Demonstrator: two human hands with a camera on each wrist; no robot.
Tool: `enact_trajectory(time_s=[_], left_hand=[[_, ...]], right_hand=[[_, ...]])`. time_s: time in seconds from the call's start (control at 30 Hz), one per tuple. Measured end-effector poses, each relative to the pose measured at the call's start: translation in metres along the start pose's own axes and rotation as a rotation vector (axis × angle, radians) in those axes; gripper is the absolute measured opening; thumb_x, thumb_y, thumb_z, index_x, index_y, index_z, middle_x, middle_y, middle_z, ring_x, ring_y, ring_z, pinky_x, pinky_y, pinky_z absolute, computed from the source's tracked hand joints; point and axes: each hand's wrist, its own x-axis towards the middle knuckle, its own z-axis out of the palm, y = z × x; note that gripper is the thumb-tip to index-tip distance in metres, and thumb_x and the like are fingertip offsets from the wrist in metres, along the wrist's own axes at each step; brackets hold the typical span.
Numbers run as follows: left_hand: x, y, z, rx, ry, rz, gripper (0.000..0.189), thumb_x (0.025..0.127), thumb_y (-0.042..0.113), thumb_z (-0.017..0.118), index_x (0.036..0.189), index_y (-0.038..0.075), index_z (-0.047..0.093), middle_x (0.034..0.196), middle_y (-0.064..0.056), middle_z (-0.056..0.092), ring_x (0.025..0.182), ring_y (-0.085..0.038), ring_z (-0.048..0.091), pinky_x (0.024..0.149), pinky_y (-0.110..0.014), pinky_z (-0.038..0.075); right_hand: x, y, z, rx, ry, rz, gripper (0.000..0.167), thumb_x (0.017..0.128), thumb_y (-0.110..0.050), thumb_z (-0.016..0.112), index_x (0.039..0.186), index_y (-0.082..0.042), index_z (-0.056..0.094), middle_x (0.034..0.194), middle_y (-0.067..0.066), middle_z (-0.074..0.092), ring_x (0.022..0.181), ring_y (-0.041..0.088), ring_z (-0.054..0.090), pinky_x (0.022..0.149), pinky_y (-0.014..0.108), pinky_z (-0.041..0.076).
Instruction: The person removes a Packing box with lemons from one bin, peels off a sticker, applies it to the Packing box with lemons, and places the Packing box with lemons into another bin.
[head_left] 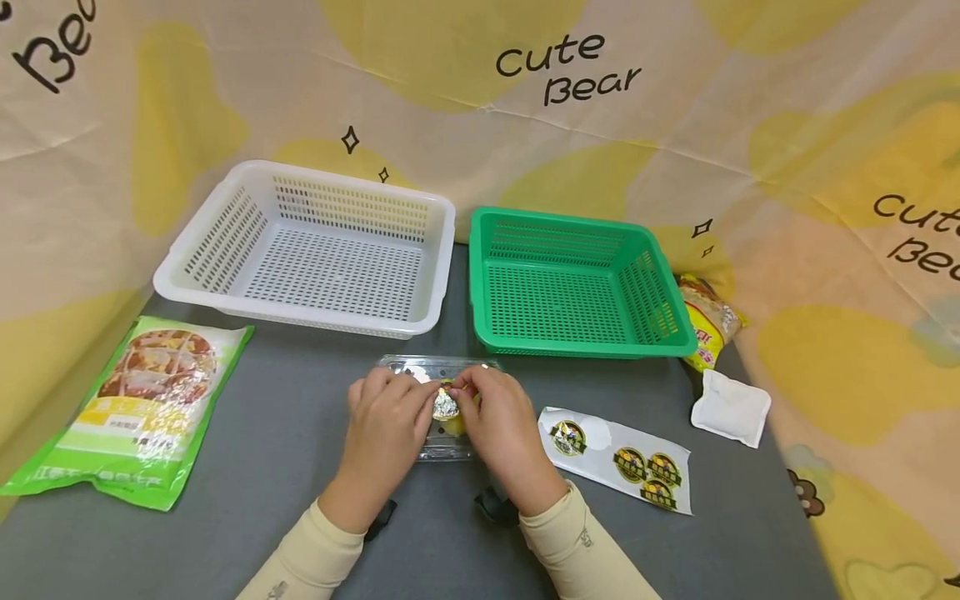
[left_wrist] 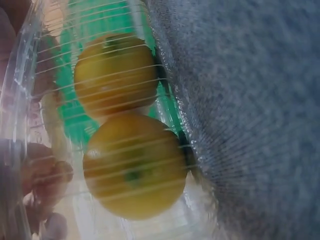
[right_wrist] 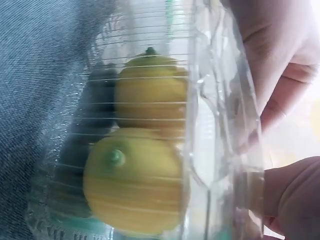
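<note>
A clear plastic clamshell box (head_left: pixel 438 453) lies on the grey table in front of me. Both wrist views look through its ribbed side at round yellow-orange fruits (left_wrist: pixel 134 170) with green stem ends. Over the lid, a shiny round foil sticker (head_left: pixel 446 405) is held between my two hands. My left hand (head_left: pixel 386 417) pinches its left edge with thumb and forefinger. At the opposite edge, my right hand (head_left: pixel 501 421) pinches it the same way. The hands cover both sides of the lid. Right of the box lies a white sheet of round black-and-gold stickers (head_left: pixel 600 437).
Behind the box stand a white perforated basket (head_left: pixel 300 310) and a green one (head_left: pixel 585 346). A green-and-white food bag (head_left: pixel 135 408) lies at the left. Toward the right edge are a yellow snack packet (head_left: pixel 708 325) and a small white pouch (head_left: pixel 731 408). Patterned cloth surrounds the table.
</note>
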Motion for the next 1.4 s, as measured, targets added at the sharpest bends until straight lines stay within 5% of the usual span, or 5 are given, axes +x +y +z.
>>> enact_trajectory(time_s=[0.33,0.6,0.8,1.1,1.4], left_hand=[[0.0,0.0,0.0,0.068,-0.098,-0.044,0.01,0.082,0.015,0.09,0.09,0.012,0.086,0.108,-0.011,0.071,0.112,-0.04,0.055,0.088,-0.061,0.036],[-0.001,-0.002,-0.003,-0.059,-0.259,-0.281,0.021,0.087,0.021,0.088,0.106,0.015,0.084,0.143,-0.018,0.06,0.14,-0.047,0.042,0.104,-0.07,0.036],[-0.002,-0.001,-0.004,-0.15,-0.295,-0.411,0.019,0.096,0.018,0.08,0.114,0.015,0.082,0.153,-0.015,0.053,0.145,-0.044,0.037,0.106,-0.07,0.032],[-0.003,-0.003,-0.003,-0.198,-0.284,-0.397,0.024,0.098,0.008,0.071,0.111,0.021,0.086,0.155,-0.013,0.053,0.147,-0.044,0.033,0.107,-0.07,0.029],[-0.01,-0.008,-0.015,-0.171,-0.423,-0.347,0.034,0.095,0.017,0.071,0.126,0.028,0.081,0.168,-0.011,0.039,0.156,-0.044,0.023,0.11,-0.077,0.027]], right_hand=[[-0.005,0.002,0.01,-0.097,0.01,-0.055,0.005,0.093,-0.012,0.082,0.093,-0.013,0.077,0.1,0.005,0.058,0.09,0.027,0.058,0.078,0.042,0.05],[-0.019,0.006,0.016,-0.186,0.08,-0.103,0.021,0.096,-0.019,0.079,0.116,-0.013,0.081,0.132,0.009,0.067,0.121,0.034,0.06,0.094,0.057,0.051],[-0.033,0.002,0.019,-0.255,-0.002,-0.084,0.038,0.105,-0.025,0.064,0.142,-0.015,0.07,0.152,0.008,0.058,0.141,0.034,0.049,0.11,0.063,0.04],[-0.047,-0.002,0.02,-0.33,-0.145,-0.027,0.053,0.113,-0.037,0.045,0.159,-0.012,0.05,0.171,0.001,0.034,0.16,0.026,0.022,0.116,0.07,0.026],[-0.047,-0.004,0.02,-0.319,-0.165,-0.003,0.054,0.112,-0.037,0.044,0.16,-0.012,0.048,0.171,0.001,0.032,0.161,0.026,0.018,0.119,0.069,0.023]])
